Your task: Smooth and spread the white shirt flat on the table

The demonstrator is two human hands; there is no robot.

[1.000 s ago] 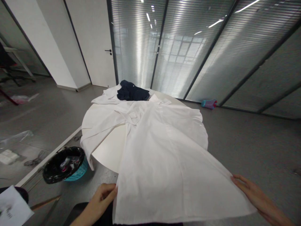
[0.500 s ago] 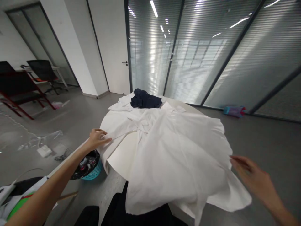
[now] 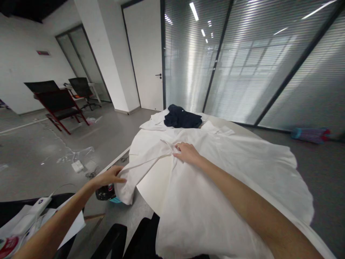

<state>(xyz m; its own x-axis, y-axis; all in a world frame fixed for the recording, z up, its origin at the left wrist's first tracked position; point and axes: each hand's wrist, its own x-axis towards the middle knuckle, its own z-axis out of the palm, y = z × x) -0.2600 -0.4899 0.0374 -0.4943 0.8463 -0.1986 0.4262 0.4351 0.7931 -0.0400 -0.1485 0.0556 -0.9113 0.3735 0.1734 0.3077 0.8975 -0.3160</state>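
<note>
A large white garment (image 3: 229,169) lies spread over a round white table (image 3: 151,187). My left hand (image 3: 109,176) pinches the end of the garment's sleeve (image 3: 134,172) off the table's left edge, pulling it outward. My right hand (image 3: 187,153) reaches across and grips the fabric where the sleeve meets the body, fingers closed on a fold. A dark navy garment (image 3: 182,118) lies bunched at the far side of the table on more white cloth.
A bin with a black liner (image 3: 106,192) sits on the floor under my left hand. Papers and a white device (image 3: 37,207) lie at the lower left. Red-framed chairs (image 3: 58,104) stand far left. Glass walls with blinds and a white door (image 3: 147,54) are behind.
My right hand left the garment's right hem and crossed to the sleeve seam. My left hand moved from the near hem to the sleeve and pulled its end outward. The view swung left.
</note>
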